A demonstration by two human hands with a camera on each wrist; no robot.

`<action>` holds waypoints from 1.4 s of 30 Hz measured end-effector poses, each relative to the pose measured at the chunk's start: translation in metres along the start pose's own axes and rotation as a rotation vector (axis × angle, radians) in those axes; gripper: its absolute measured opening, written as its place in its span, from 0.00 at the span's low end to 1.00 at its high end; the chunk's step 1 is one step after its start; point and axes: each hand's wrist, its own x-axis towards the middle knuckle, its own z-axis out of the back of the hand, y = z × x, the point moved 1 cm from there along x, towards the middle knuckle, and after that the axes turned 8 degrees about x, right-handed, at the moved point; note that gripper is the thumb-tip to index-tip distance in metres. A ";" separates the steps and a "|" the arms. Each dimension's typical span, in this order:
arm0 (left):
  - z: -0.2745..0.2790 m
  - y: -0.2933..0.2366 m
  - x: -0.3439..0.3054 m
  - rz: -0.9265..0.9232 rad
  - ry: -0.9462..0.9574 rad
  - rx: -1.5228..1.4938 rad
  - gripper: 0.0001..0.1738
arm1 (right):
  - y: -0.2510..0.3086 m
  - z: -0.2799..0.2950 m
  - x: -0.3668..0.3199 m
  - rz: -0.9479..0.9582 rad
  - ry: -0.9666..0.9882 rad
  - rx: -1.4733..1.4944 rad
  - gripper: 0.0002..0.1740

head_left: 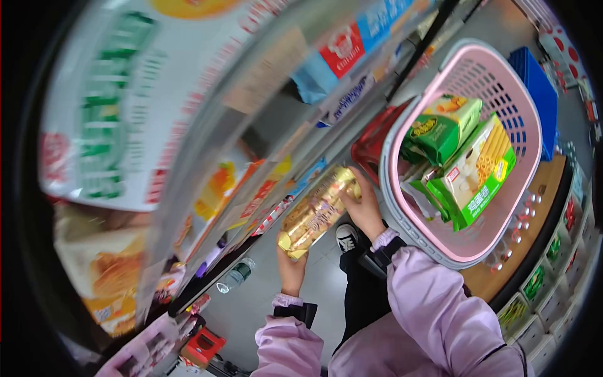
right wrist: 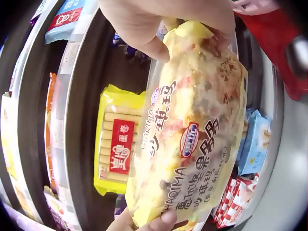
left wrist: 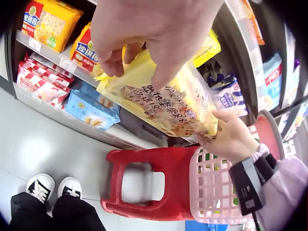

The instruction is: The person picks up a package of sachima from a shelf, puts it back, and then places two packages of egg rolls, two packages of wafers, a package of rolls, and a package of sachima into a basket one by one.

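A yellow, partly see-through bag of sachima pastry (head_left: pixel 318 213) is held between both hands in front of the shelves. My left hand (head_left: pixel 291 271) grips its lower end in the head view, thumb and fingers on the crimped edge. At the opposite end, my right hand (head_left: pixel 366 210) pinches the bag with the thumb on the near face. The right wrist view shows the printed front of the bag (right wrist: pixel 187 130) close up, with the right hand (right wrist: pixel 173 21) at the top and left fingertips at the bottom.
A pink basket (head_left: pixel 392 176) with several green snack packs (head_left: pixel 474 176) sits to the right, on a red stool (left wrist: pixel 178 187). Shelves of packaged biscuits stand at the left, including a yellow pack (right wrist: pixel 118 144) behind the bag. A clear bottle (head_left: pixel 235 275) is near the bottom shelf.
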 end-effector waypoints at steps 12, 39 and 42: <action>-0.083 0.017 0.082 -0.057 0.025 -0.293 0.35 | -0.071 -0.009 0.074 0.276 -0.371 0.464 0.24; -0.100 0.027 0.186 0.213 -0.094 -0.471 0.20 | -0.100 -0.034 0.173 0.375 -0.255 -0.019 0.26; -0.106 0.014 0.180 0.155 -0.164 -0.448 0.22 | -0.091 -0.029 0.149 0.467 -0.304 -0.142 0.32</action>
